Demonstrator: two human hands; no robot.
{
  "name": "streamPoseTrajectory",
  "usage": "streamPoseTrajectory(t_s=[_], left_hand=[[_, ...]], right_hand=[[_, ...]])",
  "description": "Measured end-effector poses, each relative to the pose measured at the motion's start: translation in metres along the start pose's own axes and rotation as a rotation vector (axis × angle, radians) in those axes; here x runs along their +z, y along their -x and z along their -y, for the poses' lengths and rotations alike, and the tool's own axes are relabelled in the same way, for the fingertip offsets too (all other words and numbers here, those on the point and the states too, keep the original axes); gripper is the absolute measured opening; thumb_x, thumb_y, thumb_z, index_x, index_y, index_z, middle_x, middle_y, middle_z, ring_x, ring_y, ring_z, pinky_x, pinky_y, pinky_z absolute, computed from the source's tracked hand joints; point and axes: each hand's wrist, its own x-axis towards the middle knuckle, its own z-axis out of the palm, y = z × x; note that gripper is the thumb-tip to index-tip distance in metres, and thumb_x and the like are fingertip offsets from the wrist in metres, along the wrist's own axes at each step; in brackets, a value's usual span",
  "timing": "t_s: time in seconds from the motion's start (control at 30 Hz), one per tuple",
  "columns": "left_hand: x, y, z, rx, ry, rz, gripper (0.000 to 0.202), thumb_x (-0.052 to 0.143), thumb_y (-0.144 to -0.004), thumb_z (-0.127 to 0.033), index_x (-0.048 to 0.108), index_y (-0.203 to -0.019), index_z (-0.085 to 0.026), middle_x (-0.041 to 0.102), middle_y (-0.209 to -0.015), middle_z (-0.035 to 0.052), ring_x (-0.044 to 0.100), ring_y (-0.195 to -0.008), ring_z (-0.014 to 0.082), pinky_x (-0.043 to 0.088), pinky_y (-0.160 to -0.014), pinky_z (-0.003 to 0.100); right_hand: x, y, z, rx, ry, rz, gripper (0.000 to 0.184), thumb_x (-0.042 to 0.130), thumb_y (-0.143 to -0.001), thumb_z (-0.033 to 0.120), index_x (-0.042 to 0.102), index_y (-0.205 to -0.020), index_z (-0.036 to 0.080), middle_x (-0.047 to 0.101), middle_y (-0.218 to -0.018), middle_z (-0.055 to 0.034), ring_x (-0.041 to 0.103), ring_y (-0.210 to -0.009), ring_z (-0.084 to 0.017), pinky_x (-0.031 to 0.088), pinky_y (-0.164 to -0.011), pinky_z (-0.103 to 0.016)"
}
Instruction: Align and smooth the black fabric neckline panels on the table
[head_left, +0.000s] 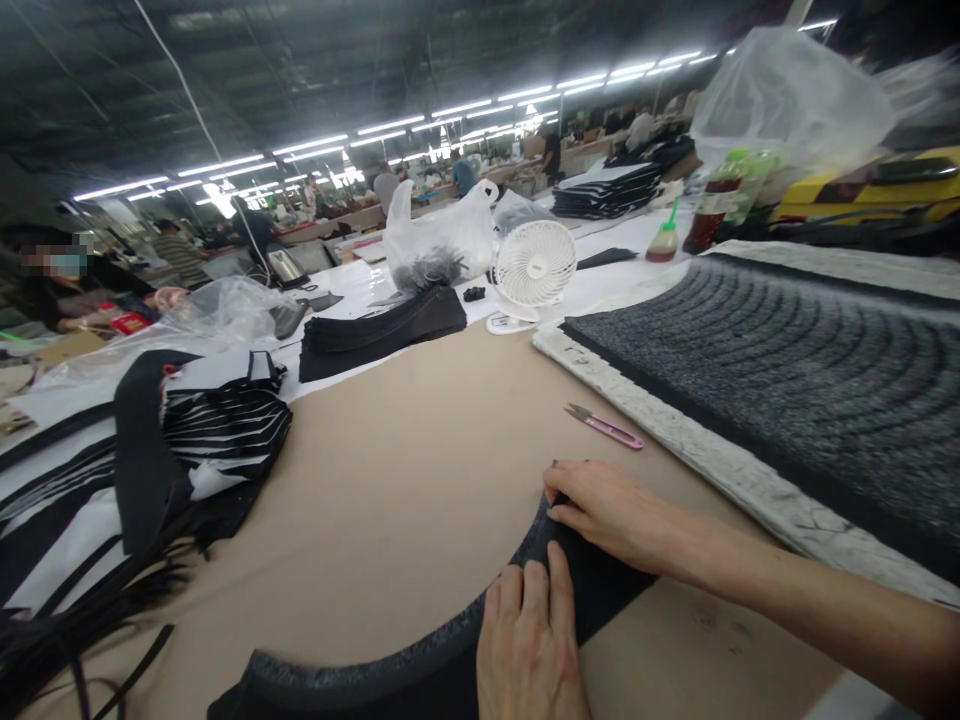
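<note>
A curved black fabric piece (390, 685) lies on the tan work surface, its upper edge folded over into a speckled dark grey strip. My left hand (529, 640) rests on it with fingers stretched out, their tips pressing along the folded edge. Farther along the same edge, at the piece's upper corner, my right hand (604, 505) pinches the fabric between thumb and fingers. Just beyond that hand lies a pair of pink-handled thread snips (606, 427), touched by neither hand.
On the right, a white-edged board (637, 400) carries dark speckled pieces (750, 370) in overlapping rows. Stacked black and white pieces (225, 430) lie left. Behind stand a black fabric stack (382, 335), a white fan (535, 265) and a small glue bottle (663, 240). People work farther back.
</note>
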Motion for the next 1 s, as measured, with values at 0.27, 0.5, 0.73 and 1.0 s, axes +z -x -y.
streamPoseTrajectory(t_s=[0.27,0.5,0.73,1.0], left_hand=[[0.006,0.001,-0.002,-0.003,-0.018,-0.077,0.051,0.050,-0.079,-0.010,0.054,-0.131,-0.012,0.053,-0.102,0.0116,0.048,-0.089,0.0238,0.044,-0.081,0.040],[0.012,0.000,-0.003,0.008,-0.032,-0.157,0.048,0.049,-0.081,-0.011,0.055,-0.129,-0.013,0.053,-0.100,0.0111,0.048,-0.090,0.0239,0.045,-0.078,0.038],[0.014,-0.001,-0.004,0.009,-0.031,-0.182,0.049,0.048,-0.081,-0.011,0.054,-0.130,-0.013,0.053,-0.096,0.0106,0.049,-0.087,0.0240,0.047,-0.074,0.039],[0.017,-0.001,-0.004,0.003,-0.052,-0.259,0.046,0.047,-0.080,-0.008,0.059,-0.124,-0.013,0.053,-0.094,0.0103,0.050,-0.088,0.0239,0.047,-0.076,0.039]], right_hand=[[0.005,0.002,-0.010,0.062,-0.147,-0.036,0.010,0.063,-0.083,0.028,0.060,-0.088,0.020,0.065,-0.078,-0.0025,0.059,-0.075,-0.019,0.035,-0.063,-0.028],[0.002,0.003,-0.023,0.116,-0.555,0.039,0.004,0.049,-0.087,0.019,0.051,-0.084,0.019,0.056,-0.060,0.0030,0.055,-0.053,-0.012,0.038,-0.049,-0.020],[0.005,0.000,-0.023,0.141,-0.518,0.014,0.009,0.047,-0.087,0.019,0.049,-0.078,0.019,0.055,-0.050,0.0042,0.052,-0.043,-0.010,0.036,-0.041,-0.017],[0.005,-0.005,-0.017,0.236,-0.464,0.005,0.010,0.047,-0.082,0.013,0.050,-0.075,0.019,0.055,-0.049,0.0037,0.052,-0.041,-0.011,0.036,-0.037,-0.017]])
